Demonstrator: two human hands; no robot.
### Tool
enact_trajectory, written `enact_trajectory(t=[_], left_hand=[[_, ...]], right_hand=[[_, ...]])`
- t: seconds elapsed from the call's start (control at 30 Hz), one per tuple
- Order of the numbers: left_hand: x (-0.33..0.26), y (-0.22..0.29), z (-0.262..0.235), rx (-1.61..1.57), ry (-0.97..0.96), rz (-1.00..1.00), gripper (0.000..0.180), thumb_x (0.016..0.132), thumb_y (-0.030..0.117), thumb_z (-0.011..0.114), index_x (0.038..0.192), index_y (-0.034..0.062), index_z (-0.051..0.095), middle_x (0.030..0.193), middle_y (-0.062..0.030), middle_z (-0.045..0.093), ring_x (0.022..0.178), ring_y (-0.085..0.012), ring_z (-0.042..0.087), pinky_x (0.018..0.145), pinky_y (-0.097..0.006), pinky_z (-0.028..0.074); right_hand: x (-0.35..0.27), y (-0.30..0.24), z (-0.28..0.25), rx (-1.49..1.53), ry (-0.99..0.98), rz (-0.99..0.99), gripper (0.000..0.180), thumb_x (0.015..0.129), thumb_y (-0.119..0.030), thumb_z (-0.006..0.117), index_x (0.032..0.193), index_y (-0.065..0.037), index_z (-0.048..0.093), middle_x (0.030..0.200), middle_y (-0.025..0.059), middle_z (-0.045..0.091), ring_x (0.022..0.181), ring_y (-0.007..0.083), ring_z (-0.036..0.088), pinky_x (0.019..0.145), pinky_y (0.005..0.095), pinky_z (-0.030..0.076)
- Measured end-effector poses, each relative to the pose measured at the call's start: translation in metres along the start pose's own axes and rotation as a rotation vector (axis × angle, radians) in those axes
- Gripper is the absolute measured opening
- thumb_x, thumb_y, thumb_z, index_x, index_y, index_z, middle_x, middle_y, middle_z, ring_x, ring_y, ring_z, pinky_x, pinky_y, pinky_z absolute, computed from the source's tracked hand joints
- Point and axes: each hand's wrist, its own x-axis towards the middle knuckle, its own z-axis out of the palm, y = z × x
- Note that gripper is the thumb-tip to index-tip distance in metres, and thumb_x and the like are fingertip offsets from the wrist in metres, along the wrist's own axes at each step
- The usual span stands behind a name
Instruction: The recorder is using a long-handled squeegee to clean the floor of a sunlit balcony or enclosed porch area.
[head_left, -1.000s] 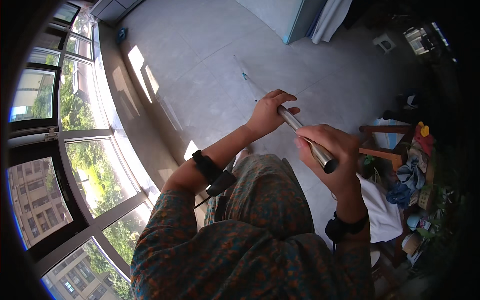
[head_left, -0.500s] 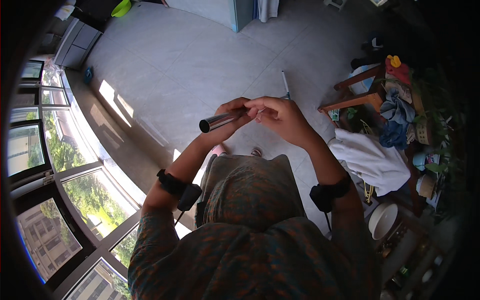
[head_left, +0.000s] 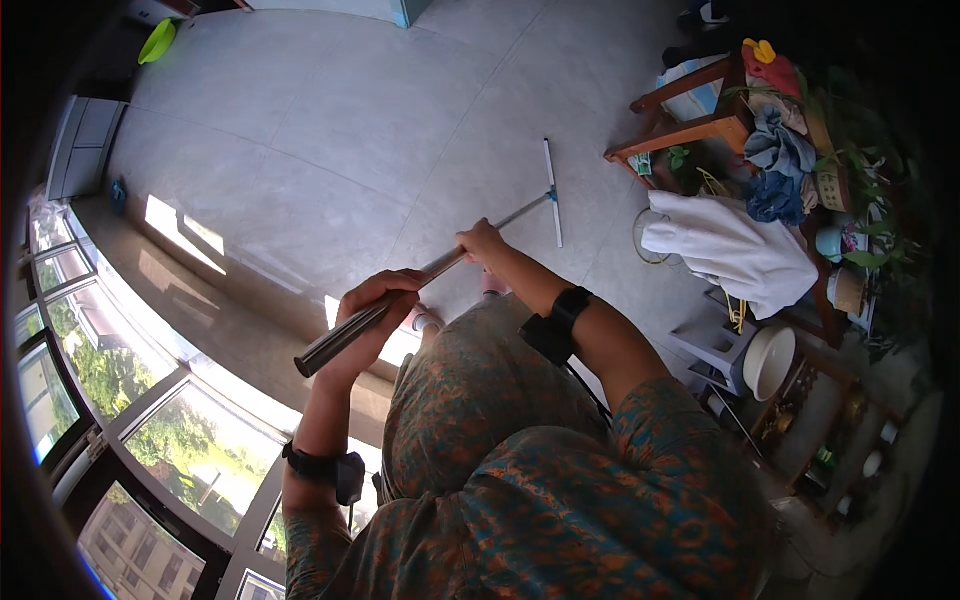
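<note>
One pole [head_left: 400, 300], both hands gripping: left hand [head_left: 375, 312] near butt, right hand [head_left: 482, 243] midway. Crossbar head [head_left: 552, 192] on floor [head_left: 330, 130]. Feet mostly hidden.

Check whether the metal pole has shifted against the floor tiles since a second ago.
Yes. The metal pole has swung: its flat crossbar head now points down at the tiled floor, toward the wooden chair.

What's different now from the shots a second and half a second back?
The metal pole has swung down: its T-shaped head now lies low on the grey floor ahead. The left hand grips the near end, and the right hand has slid further down the shaft. Half a second ago both hands met at one spot. Both hands keep their hold.
</note>
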Motion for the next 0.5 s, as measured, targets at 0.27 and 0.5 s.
enact_trajectory(t=[0.27, 0.5], left_hand=[[-0.101, 0.021, -0.118, 0.211, 0.256, 0.047, 0.012, 0.085, -0.002, 0.063, 0.097, 0.0015, 0.063, 0.102, -0.0109, 0.066, 0.099, -0.0175, 0.061, 0.086, -0.029, 0.047], [-0.141, 0.021, -0.145, 0.366, 0.262, 0.182, 0.014, 0.085, 0.01, 0.068, 0.096, 0.0022, 0.062, 0.094, -0.0117, 0.063, 0.115, -0.0292, 0.056, 0.091, -0.038, 0.045]], right_hand=[[-0.024, -0.108, 0.179, -0.753, -0.321, -0.673, 0.018, 0.082, -0.02, 0.061, 0.097, -0.017, 0.07, 0.105, 0.0204, 0.06, 0.104, 0.0385, 0.058, 0.078, 0.0613, 0.048], [-0.067, -0.158, 0.247, 0.451, -0.342, -0.31, 0.064, 0.073, -0.007, 0.058, 0.132, 0.008, 0.039, 0.073, 0.0147, 0.06, 0.064, 0.0196, 0.061, 0.061, 0.0325, 0.049]])
